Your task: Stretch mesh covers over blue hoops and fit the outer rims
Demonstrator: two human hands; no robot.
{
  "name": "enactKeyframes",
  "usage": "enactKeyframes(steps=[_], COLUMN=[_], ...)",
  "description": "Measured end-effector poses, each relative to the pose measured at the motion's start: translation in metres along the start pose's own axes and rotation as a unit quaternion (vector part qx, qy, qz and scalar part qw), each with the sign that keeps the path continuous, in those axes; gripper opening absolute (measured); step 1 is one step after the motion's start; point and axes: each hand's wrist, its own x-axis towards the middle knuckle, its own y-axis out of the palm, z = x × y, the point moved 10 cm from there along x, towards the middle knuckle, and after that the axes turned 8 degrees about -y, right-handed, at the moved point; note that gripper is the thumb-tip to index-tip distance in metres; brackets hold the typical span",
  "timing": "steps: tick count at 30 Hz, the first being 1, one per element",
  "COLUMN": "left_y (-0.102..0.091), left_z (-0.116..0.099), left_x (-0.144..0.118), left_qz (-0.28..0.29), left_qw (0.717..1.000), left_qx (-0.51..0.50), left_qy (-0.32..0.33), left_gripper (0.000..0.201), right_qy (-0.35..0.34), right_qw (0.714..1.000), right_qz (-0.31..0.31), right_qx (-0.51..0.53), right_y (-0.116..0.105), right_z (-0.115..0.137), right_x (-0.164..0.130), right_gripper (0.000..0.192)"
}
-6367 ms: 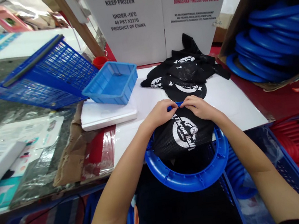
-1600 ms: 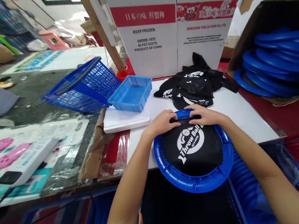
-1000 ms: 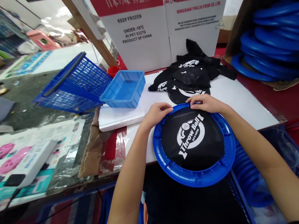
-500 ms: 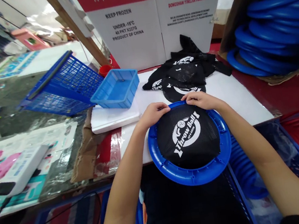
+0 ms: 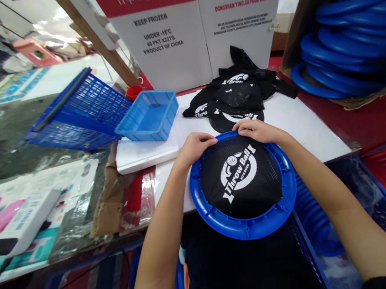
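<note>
Pinching the blue ring (image 5: 248, 230) at its far rim with narrowed fingers (image 5: 212, 140) of left hand (image 5: 193, 147) and right hand (image 5: 261, 131). Having black mesh (image 5: 263, 173) across the ring's opening, on the near side of the fingers. Facing a heap of black cloth (image 5: 234, 95) just beyond the fingers, a tray (image 5: 141, 134) beyond and left of them, a basket (image 5: 67, 121) farther left, a box (image 5: 359, 101) of stacked rings (image 5: 353, 55) beyond and right, and a carton (image 5: 167, 64) farther ahead.

Hands (image 5: 195, 148) (image 5: 256, 131): 2
Held ring (image 5: 248, 231): 1
Framed mesh (image 5: 266, 183): 1
Blue tray (image 5: 141, 135): 1
Tilted basket (image 5: 81, 114): 1
Red cup (image 5: 134, 93): 1
Loose black pieces (image 5: 239, 95): several — overlapped, exact count not readable
Boxed rings (image 5: 353, 55): over five — partly hidden
</note>
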Motion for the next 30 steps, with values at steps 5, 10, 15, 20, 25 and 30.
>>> enactKeyframes(steps=[5, 10, 15, 20, 25, 30], left_y=[0.000, -0.002, 0.001, 0.008, 0.026, 0.027], left_z=[0.001, -0.002, -0.007, -0.026, -0.042, -0.041], left_x=[-0.002, -0.003, -0.004, -0.008, -0.006, -0.003], left_qz=[-0.017, -0.035, -0.017, -0.018, 0.000, -0.003], left_qw=[1.000, 0.999, 0.998, 0.992, 0.975, 0.984], left_qx=[-0.026, 0.013, 0.054, 0.079, 0.157, 0.116], left_qy=[0.003, 0.017, 0.037, 0.092, 0.154, 0.134], left_gripper=[0.020, 0.023, 0.016, 0.021, 0.014, 0.016], right_qy=[-0.004, -0.024, -0.026, -0.040, -0.053, -0.053], right_qw=[1.000, 0.998, 0.997, 0.993, 0.994, 0.997], right_qz=[-0.010, -0.038, -0.043, -0.078, -0.047, -0.035], right_qx=[-0.012, -0.044, -0.066, -0.078, -0.077, -0.044], right_y=[0.000, -0.001, -0.002, -0.009, 0.002, 0.008], right_z=[0.000, 0.001, 0.000, 0.010, 0.017, 0.018], right_x=[0.000, 0.001, 0.000, 0.000, 0.005, 0.010], right_gripper=[0.022, 0.020, 0.019, 0.021, 0.018, 0.013])
